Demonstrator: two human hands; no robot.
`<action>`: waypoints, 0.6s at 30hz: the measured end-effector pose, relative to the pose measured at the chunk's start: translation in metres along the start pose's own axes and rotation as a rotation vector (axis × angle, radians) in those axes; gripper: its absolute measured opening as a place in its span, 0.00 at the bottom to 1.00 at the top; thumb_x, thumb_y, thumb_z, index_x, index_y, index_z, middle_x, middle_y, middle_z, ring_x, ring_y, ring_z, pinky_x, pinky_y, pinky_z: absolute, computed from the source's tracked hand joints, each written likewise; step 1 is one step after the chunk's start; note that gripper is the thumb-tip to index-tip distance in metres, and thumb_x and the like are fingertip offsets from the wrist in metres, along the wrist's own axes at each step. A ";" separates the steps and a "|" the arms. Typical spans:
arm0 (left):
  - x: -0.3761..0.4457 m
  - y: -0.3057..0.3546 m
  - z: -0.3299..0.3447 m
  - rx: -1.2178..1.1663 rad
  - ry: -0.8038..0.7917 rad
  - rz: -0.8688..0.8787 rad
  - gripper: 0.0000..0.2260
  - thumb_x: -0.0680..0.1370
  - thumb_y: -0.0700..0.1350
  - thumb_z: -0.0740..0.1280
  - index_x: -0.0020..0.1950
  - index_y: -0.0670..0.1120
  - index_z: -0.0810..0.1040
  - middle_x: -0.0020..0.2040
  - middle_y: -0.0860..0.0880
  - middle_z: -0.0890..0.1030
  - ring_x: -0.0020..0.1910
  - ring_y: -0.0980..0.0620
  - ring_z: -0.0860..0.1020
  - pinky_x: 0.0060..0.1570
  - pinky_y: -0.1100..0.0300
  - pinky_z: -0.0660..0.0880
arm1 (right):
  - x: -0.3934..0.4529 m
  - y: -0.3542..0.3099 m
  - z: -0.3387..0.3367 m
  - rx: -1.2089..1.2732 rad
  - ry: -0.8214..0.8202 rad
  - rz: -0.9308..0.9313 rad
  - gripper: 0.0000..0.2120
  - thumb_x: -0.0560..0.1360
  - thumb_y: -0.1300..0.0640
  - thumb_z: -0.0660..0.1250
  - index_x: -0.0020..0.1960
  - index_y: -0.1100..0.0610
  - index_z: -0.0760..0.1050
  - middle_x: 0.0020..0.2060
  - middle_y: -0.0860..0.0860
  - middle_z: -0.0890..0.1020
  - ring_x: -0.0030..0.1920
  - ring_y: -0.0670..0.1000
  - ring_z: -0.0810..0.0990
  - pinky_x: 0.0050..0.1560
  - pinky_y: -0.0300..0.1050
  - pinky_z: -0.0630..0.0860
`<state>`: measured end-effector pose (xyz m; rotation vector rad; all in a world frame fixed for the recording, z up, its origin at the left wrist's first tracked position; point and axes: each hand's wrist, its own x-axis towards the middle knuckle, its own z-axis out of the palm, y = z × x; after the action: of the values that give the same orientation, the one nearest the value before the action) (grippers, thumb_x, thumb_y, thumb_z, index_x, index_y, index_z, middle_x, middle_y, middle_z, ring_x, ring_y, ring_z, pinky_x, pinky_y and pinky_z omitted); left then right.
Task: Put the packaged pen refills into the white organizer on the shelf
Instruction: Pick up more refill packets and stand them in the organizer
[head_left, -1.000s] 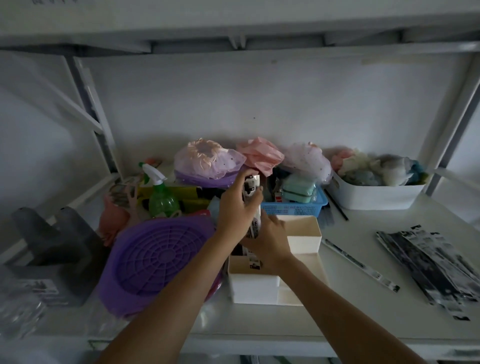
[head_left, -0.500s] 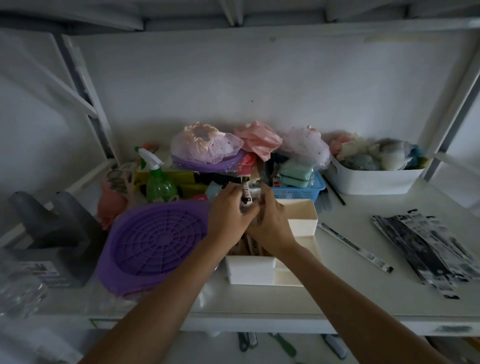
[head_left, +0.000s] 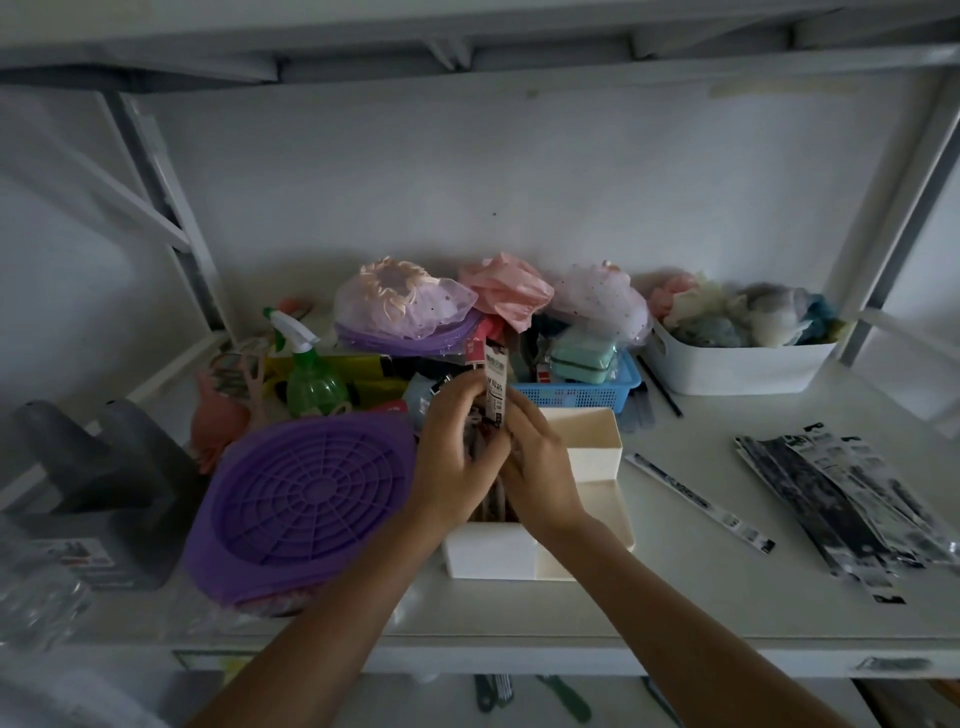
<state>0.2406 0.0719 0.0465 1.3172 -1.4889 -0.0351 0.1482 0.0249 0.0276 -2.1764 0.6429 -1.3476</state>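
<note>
A pack of pen refills (head_left: 495, 385) is held upright over the left compartment of the white organizer (head_left: 582, 467), pinched between the curled fingers of the left hand (head_left: 457, 457) and the right hand (head_left: 540, 467). Right of the organizer, 1 loose pack (head_left: 698, 501) and a pile of packs (head_left: 841, 504) lie flat on the shelf (head_left: 675, 608).

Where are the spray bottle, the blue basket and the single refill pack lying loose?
spray bottle (head_left: 311, 387): head view, green body.
blue basket (head_left: 576, 396): head view, front wall.
single refill pack (head_left: 696, 501): head view, middle.
</note>
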 end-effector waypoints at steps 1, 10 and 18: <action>0.001 0.003 -0.001 -0.038 0.024 -0.003 0.15 0.71 0.47 0.63 0.56 0.45 0.74 0.58 0.47 0.76 0.59 0.49 0.74 0.61 0.47 0.73 | 0.002 -0.001 -0.002 0.022 0.021 0.012 0.19 0.72 0.57 0.57 0.62 0.59 0.72 0.63 0.58 0.75 0.59 0.51 0.77 0.54 0.38 0.77; 0.007 0.006 -0.018 -0.020 0.011 -0.108 0.17 0.68 0.55 0.65 0.44 0.43 0.82 0.58 0.53 0.72 0.65 0.47 0.70 0.68 0.44 0.66 | 0.007 -0.017 -0.020 0.174 -0.005 0.102 0.17 0.71 0.60 0.67 0.60 0.55 0.73 0.51 0.39 0.76 0.46 0.27 0.73 0.47 0.21 0.68; -0.004 -0.003 -0.009 0.020 -0.020 -0.186 0.07 0.69 0.46 0.69 0.42 0.45 0.83 0.65 0.48 0.72 0.67 0.56 0.66 0.66 0.61 0.62 | -0.003 -0.019 -0.022 0.093 -0.022 -0.032 0.34 0.68 0.67 0.59 0.69 0.47 0.53 0.63 0.52 0.73 0.60 0.51 0.75 0.59 0.49 0.74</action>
<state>0.2482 0.0794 0.0455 1.4721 -1.3824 -0.1539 0.1296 0.0377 0.0467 -2.1334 0.5286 -1.3409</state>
